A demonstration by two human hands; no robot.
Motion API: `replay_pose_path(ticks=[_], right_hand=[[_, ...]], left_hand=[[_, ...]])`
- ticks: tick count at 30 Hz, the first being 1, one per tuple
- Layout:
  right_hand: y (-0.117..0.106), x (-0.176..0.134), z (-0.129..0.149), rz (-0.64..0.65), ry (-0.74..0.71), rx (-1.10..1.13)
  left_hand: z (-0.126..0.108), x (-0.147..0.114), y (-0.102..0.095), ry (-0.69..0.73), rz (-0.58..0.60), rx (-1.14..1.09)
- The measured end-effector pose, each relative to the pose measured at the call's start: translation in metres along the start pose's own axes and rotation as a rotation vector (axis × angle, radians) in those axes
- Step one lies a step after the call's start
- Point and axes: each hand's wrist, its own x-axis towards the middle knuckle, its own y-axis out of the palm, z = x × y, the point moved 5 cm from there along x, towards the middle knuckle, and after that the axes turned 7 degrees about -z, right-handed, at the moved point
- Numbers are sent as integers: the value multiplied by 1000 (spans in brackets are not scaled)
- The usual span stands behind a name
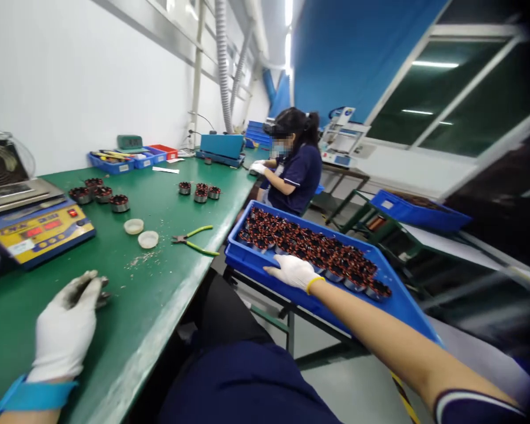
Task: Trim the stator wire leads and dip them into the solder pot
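Observation:
My left hand (68, 324), in a white glove with soiled fingertips, is low over the left of the green bench. Its fingers are pinched together, and a small dark grey, metallic-looking piece (102, 292) shows beside the fingertips. What it is, I cannot make out. My right hand (294, 272), also gloved, reaches across the near wall of a blue tray (256, 257). Thumb and fingers are apart there, close to rows of copper-wound motor stators (309, 238). No stator is visibly gripped in it.
Green-handled cutters (196, 240), two small round dishes (148, 239) and scattered scraps lie on the bench (159, 294). Loose stators (119, 203) stand in two groups. A yellow-blue soldering unit (44, 229) is at left. A co-worker (298, 165) sits beyond the tray.

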Motion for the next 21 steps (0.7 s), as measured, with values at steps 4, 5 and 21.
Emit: replay_pose_path(ticks=[4, 5, 21], right_hand=[[3, 0, -6, -36, 1, 139], [2, 1, -6, -83, 9, 221], [-83, 168, 156, -472, -339, 484]], left_hand=[[-8, -5, -4, -67, -11, -39], [-8, -4, -6, -76, -18, -41], [-2, -9, -4, -61, -25, 109]])
